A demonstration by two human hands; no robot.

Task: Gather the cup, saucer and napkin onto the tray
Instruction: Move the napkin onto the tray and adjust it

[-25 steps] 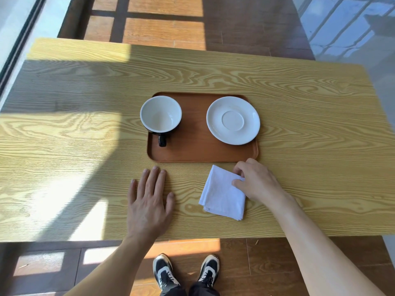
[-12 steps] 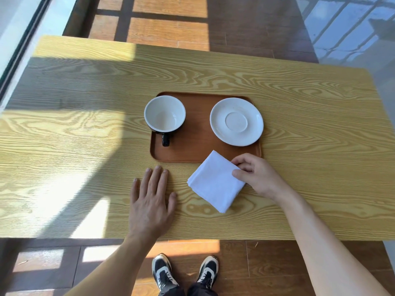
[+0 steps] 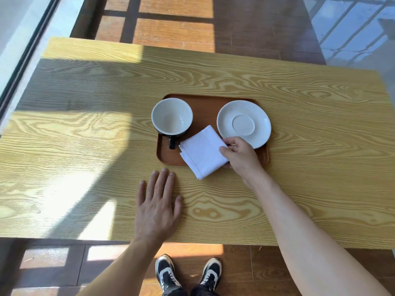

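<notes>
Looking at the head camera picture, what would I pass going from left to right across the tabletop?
Left hand, flat on the table → cup on the tray → napkin → right hand pinching the napkin. The saucer overlaps the right hand's span, so I leave it unranked.

I see a rectangular counter [image 3: 299, 107] of yellow wood-grain laminate filling the middle of the frame, with a broad band of shadow across its upper left and a bright sunlit patch at lower left. Directly on it, just above the centre of the frame, lies a brown rounded-corner wooden tray [image 3: 205, 107]. My left hand [image 3: 157, 207] rests flat, palm down, fingers spread, on the counter just below the tray's lower left corner and near the counter's lower edge. The lower corner of a folded white cloth napkin [image 3: 203, 151] reaches past the tray's lower rim over the bare counter; I cannot tell whether it touches the surface.
</notes>
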